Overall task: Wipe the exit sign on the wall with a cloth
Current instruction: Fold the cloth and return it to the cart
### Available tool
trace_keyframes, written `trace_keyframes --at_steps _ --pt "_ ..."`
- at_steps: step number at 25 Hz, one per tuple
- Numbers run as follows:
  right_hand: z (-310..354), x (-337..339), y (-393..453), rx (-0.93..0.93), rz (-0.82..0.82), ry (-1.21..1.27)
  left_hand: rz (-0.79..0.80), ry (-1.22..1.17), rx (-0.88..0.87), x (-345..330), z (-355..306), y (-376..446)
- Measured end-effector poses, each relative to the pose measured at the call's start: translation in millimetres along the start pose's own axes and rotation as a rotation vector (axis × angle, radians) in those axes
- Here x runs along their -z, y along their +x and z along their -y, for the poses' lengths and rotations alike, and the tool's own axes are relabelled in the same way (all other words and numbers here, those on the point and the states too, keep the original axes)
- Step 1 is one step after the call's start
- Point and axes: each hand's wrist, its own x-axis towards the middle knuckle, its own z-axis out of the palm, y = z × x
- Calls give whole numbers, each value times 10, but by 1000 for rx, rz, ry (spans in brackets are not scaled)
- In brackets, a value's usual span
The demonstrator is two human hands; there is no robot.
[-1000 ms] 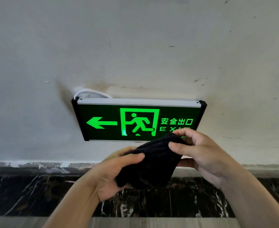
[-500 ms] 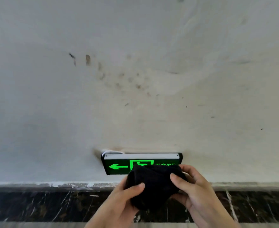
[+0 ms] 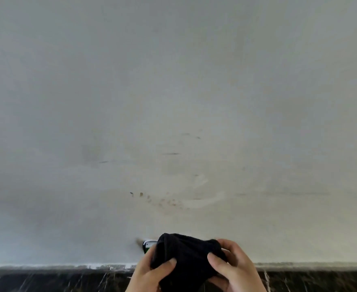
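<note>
Both hands bunch the cloth over the sign.
I see my left hand and right hand pinching a soft black cloth, thumbs in front; it hides the exit sign except a glossy left corner on the rough wall.

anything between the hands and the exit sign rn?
Yes: the black cloth, bunched and gripped by the left hand and right hand, covers nearly all of the exit sign in the head view; only its left end shows.
</note>
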Motion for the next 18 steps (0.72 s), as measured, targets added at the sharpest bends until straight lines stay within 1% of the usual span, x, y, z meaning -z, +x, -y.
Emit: trace_keyframes --at_steps 3,6,8,12,18 --pt "372 -258 -306 25 73 -28 -67 51 -113 -61 -408 -336" --pt "583 -588 -435 65 139 -60 -75 -147 -88 -24 -712 -572" --pt "633 -896 -491 73 182 -71 -108 -224 -85 121 -890 -758" --pt "621 -1536 -524 95 286 -120 -257 -239 -157 517 -1199 -1070" --pt "349 -2548 -552 65 520 -215 -512 -239 -309 1334 -1442 -1589"
